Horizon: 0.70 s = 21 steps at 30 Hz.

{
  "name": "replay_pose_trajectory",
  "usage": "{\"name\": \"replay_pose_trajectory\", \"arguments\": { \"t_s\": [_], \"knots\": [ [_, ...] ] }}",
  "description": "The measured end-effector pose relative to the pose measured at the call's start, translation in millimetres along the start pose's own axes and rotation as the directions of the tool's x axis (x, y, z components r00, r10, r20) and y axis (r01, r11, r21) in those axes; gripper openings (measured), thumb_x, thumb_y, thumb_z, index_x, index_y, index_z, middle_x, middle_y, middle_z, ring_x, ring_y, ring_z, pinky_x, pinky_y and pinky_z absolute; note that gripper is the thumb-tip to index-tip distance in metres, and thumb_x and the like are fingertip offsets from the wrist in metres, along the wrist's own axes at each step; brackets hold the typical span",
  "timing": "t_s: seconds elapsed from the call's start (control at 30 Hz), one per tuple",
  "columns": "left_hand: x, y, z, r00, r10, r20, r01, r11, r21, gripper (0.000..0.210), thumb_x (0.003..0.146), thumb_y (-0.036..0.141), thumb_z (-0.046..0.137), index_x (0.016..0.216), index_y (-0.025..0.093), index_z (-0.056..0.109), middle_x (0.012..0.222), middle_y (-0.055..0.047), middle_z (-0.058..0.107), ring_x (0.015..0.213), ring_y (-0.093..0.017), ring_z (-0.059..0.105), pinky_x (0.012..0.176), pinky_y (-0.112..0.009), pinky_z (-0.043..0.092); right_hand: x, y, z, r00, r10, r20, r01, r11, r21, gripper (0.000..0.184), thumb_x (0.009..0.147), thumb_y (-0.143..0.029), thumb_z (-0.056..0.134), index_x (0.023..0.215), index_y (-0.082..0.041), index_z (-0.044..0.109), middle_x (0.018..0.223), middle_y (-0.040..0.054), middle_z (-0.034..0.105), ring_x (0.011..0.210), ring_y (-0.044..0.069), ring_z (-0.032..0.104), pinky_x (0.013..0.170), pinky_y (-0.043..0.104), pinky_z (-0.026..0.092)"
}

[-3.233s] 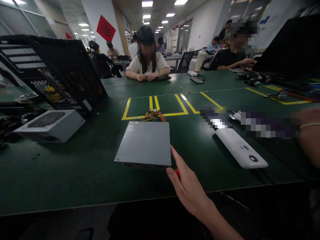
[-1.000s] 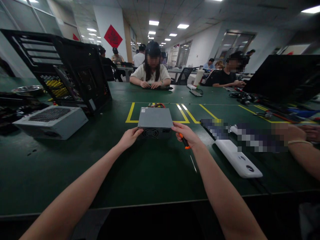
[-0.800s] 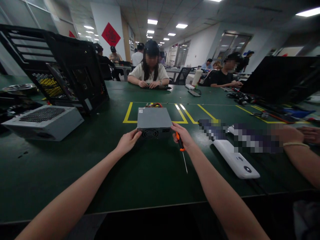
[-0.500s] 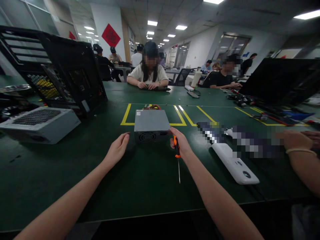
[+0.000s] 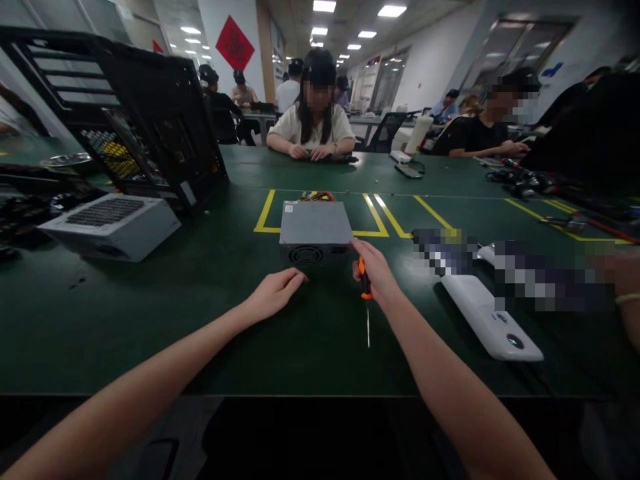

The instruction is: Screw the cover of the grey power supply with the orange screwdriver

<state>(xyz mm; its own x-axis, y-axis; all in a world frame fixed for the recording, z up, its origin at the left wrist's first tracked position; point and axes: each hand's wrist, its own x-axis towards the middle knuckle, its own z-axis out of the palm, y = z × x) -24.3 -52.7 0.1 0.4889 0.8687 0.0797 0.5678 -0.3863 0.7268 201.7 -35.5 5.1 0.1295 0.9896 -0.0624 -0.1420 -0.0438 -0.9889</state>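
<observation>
A grey computer power supply (image 5: 317, 223) sits on the green table, its fan side toward me and a bundle of coloured cables behind it. My right hand (image 5: 377, 270) holds a screwdriver (image 5: 365, 277) with an orange and black handle; its metal shaft points down toward me. The extended fingertips of that hand touch the power supply's right front corner. Just in front of the fan side is my left hand (image 5: 275, 293), empty, with fingers loosely stretched toward the right. Its far fingers are partly hidden.
Left of me stand an open black computer case (image 5: 150, 127) and a second power supply (image 5: 113, 227). A white power bank (image 5: 493, 317) lies on the right beside a blurred-out device. Yellow tape (image 5: 270, 230) marks the table. Across it sits a person (image 5: 313, 120); another person's arm shows at far right.
My left hand has moved right, from beside the power supply to in front of it. My right hand keeps the screwdriver at the corner. The whole view has shifted slightly.
</observation>
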Motion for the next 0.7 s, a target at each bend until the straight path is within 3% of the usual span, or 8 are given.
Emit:
{"name": "replay_pose_trajectory", "arguments": {
  "t_s": [0.1, 0.2, 0.33, 0.53, 0.6, 0.7],
  "knots": [
    [18.5, 10.4, 15.7, 0.997, 0.072, 0.04, -0.078, 0.982, 0.175, 0.035, 0.092, 0.037, 0.029, 0.101, 0.019, 0.058, 0.088, -0.004, 0.064, 0.078, -0.018, 0.059, 0.072, -0.029, 0.044, 1.1, 0.0, -0.7, 1.0, -0.005, -0.008, 0.005, 1.0, 0.012, 0.033, 0.073, -0.049, 0.061, 0.09, -0.021, 0.057, 0.048, -0.0081, 0.045, 0.034, 0.005, 0.039, 0.034, 0.018, 0.026],
    [28.6, 18.7, 29.4, 0.982, 0.173, 0.069, -0.185, 0.861, 0.473, 0.033, 0.093, 0.033, 0.029, 0.109, 0.017, 0.053, 0.095, -0.009, 0.063, 0.083, -0.023, 0.06, 0.071, -0.033, 0.044, 2.1, 0.2, -0.7, 1.0, -0.012, -0.021, 0.012, 1.0, 0.018, 0.029, 0.074, -0.048, 0.06, 0.084, -0.021, 0.056, 0.053, -0.007, 0.048, 0.035, 0.004, 0.039, 0.034, 0.019, 0.026],
    [33.6, 16.4, 39.3, 0.971, 0.212, 0.107, -0.235, 0.792, 0.564, 0.032, 0.093, 0.03, 0.03, 0.114, 0.017, 0.051, 0.103, -0.01, 0.062, 0.091, -0.023, 0.06, 0.076, -0.032, 0.045, 2.0, 0.5, 0.2, 1.0, -0.013, -0.027, 0.013, 1.0, 0.025, 0.025, 0.077, -0.045, 0.058, 0.081, -0.021, 0.054, 0.066, -0.0044, 0.055, 0.037, 0.003, 0.04, 0.035, 0.02, 0.024],
    [32.1, 3.7, 38.7, 0.962, 0.271, 0.042, -0.264, 0.873, 0.41, 0.03, 0.092, 0.027, 0.033, 0.111, 0.017, 0.054, 0.109, -0.007, 0.06, 0.1, -0.02, 0.054, 0.087, -0.032, 0.041, 0.4, 0.7, 1.4, 1.0, -0.015, -0.021, 0.016, 1.0, 0.009, 0.028, 0.077, -0.048, 0.057, 0.083, -0.021, 0.053, 0.073, -0.0028, 0.059, 0.038, 0.002, 0.039, 0.036, 0.02, 0.024],
    [31.3, 1.3, 35.8, 0.965, 0.263, 0.019, -0.258, 0.926, 0.274, 0.03, 0.092, 0.026, 0.033, 0.109, 0.016, 0.056, 0.099, -0.006, 0.062, 0.095, -0.019, 0.055, 0.087, -0.033, 0.041, 1.0, 0.7, 0.7, 1.0, -0.017, -0.006, 0.017, 1.0, 0.008, 0.029, 0.077, -0.049, 0.056, 0.084, -0.021, 0.053, 0.077, -0.0023, 0.059, 0.038, 0.002, 0.038, 0.036, 0.02, 0.025],
    [30.4, 0.6, 30.4, 0.979, 0.196, 0.048, -0.193, 0.979, -0.069, 0.033, 0.092, 0.03, 0.032, 0.111, 0.014, 0.054, 0.084, -0.005, 0.064, 0.084, -0.017, 0.058, 0.083, -0.033, 0.044, 1.8, 0.5, -1.0, 1.0, -0.013, 0.002, 0.013, 1.0, 0.014, 0.03, 0.076, -0.049, 0.057, 0.085, -0.021, 0.054, 0.08, -0.0016, 0.06, 0.039, 0.002, 0.038, 0.036, 0.02, 0.025]
  ]
}}
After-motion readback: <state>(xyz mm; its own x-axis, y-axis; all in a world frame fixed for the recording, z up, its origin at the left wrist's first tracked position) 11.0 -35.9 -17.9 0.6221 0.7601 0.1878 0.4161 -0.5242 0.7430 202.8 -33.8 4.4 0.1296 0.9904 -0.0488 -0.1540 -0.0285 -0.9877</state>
